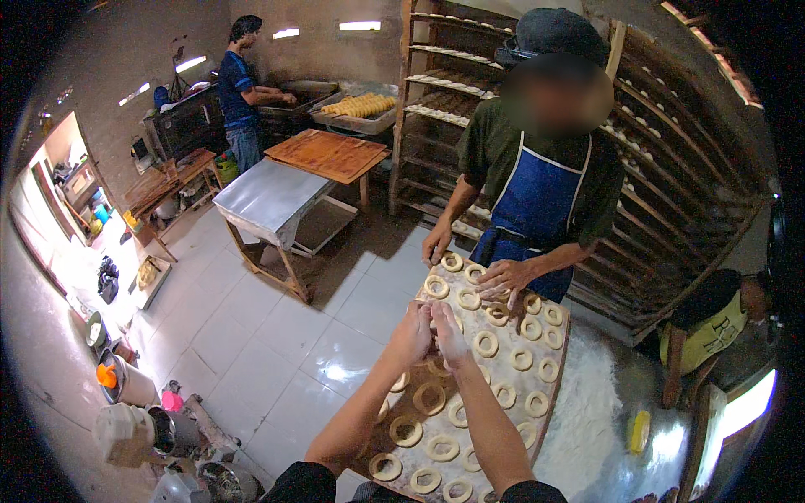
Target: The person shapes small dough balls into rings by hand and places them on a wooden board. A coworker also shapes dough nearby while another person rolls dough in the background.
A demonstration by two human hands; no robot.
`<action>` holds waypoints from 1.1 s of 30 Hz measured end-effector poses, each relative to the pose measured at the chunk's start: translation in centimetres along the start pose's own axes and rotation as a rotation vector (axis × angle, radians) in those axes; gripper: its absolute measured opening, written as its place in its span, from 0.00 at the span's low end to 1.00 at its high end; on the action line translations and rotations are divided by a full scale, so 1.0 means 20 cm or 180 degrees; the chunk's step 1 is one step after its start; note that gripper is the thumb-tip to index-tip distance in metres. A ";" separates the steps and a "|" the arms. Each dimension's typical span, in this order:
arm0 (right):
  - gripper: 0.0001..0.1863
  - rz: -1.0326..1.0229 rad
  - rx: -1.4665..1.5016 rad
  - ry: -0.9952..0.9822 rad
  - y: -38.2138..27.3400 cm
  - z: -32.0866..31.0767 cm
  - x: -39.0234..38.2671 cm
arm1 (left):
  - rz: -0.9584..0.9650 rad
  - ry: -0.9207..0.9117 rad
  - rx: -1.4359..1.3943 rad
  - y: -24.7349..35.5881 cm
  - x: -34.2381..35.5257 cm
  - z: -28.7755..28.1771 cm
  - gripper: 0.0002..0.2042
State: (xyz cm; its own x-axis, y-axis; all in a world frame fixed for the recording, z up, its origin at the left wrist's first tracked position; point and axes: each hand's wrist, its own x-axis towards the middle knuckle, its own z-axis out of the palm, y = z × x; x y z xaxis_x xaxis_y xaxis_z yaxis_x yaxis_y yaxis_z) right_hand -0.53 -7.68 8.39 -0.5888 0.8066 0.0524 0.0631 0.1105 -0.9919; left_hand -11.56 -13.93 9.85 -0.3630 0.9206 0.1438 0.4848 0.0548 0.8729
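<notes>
My left hand (pixel 411 335) and my right hand (pixel 452 337) meet above a floured board (pixel 496 320), fingers curled in toward each other. What lies between them, if anything, is hidden. Beneath and around my forearms, rings of raw dough (pixel 444 448) lie spread in loose rows over the board. One dough ring (pixel 485 343) sits just right of my right hand, and another ring (pixel 435 287) lies beyond my hands. A co-worker in a blue apron (pixel 533 189) stands at the far end, one hand (pixel 506 279) on the dough rings and the other hand (pixel 436 241) by the board's corner.
Loose flour (pixel 583 419) covers the surface right of the board. A metal-topped table (pixel 272 197) stands left of the co-worker, before tall racks (pixel 406 109) of dough pieces. Another person (pixel 241 92) works at the back; a yellow-shirted person (pixel 713 331) is at right. Buckets (pixel 132 387) line the left.
</notes>
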 end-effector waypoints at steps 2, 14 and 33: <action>0.46 0.0424 -0.0979 0.0415 -0.01 0.00 0.06 | -0.0409 -0.0042 0.0627 -0.01 0.08 -0.03 0.21; 0.29 -0.0090 -0.1962 0.1096 -0.44 -0.49 -0.75 | -0.0304 0.0434 0.1180 -0.32 -0.39 -0.66 0.26; 0.12 0.0156 -0.1622 0.2486 -0.12 -1.38 -2.40 | -0.1464 0.1625 0.0412 -0.50 -1.68 -0.51 0.06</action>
State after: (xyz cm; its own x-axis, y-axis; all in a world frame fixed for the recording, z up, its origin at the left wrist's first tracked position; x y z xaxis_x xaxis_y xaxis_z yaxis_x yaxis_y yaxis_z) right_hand 49.78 -30.62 11.52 0.1210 0.9584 0.2584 0.5282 0.1582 -0.8343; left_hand -12.42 -49.32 1.07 -0.8672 0.4979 0.0017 0.2716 0.4702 0.8398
